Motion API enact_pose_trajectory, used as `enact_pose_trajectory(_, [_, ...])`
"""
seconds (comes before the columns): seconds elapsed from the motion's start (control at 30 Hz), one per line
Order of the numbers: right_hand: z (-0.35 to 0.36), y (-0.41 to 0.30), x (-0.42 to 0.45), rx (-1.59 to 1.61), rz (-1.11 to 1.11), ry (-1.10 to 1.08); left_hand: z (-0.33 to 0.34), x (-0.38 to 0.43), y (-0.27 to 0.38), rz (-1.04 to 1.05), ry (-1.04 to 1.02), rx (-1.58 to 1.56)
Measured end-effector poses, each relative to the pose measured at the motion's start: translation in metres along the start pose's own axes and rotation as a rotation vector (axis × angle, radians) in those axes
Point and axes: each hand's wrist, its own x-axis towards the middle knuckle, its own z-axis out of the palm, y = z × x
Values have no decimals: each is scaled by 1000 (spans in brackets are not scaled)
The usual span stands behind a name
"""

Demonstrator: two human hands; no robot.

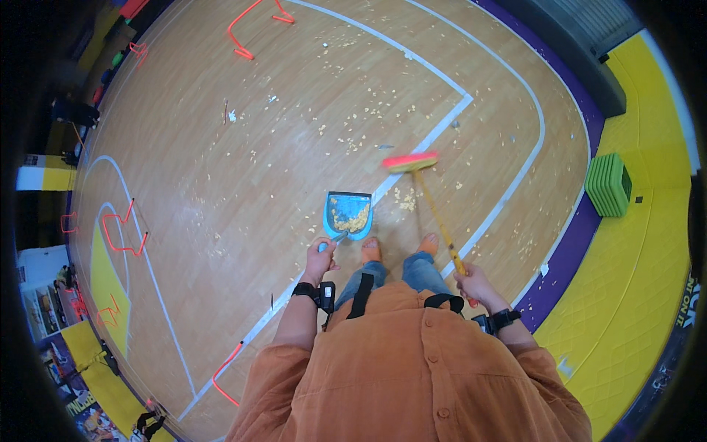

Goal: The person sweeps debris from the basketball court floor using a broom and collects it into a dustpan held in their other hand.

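My left hand (322,259) grips the handle of a blue long-handled dustpan (330,226), whose pan rests on the floor in front of my feet. A heap of pale yellowish flakes (353,222) lies inside the pan. With my right hand (476,284) I hold the yellow stick of a broom (433,207). Its head (410,162), red and yellow and slightly blurred, is beyond the dustpan to the right, over a white court line. Between the broom head and my feet lies a cluster of loose flakes (405,199).
More flakes (353,124) and paper scraps (232,116) are scattered across the wood-look floor. Orange-red hurdles (124,226) stand at left, another (237,33) at top. Green stacked plastic items (606,185) sit against yellow wall padding (657,221) at right. A person (77,113) is at far left.
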Motion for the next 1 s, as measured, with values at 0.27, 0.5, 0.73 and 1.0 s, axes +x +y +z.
enact_pose_trajectory(0.27, [-55, -40, -83, 170, 224, -349, -5, 1, -3, -1, 49, -77])
enact_pose_trajectory(0.5, [-34, -37, -81, 156, 82, -217, -17, -4, 0, 22, 36, -85])
enact_pose_trajectory(0.73, [-25, -25, -55, 127, -111, 32, -34, -10, 6, 58, -57, 38])
enact_pose_trajectory(1.0, [-9, -17, -44, -16, 52, 162, -37, 3, -9, 14, -87, 47])
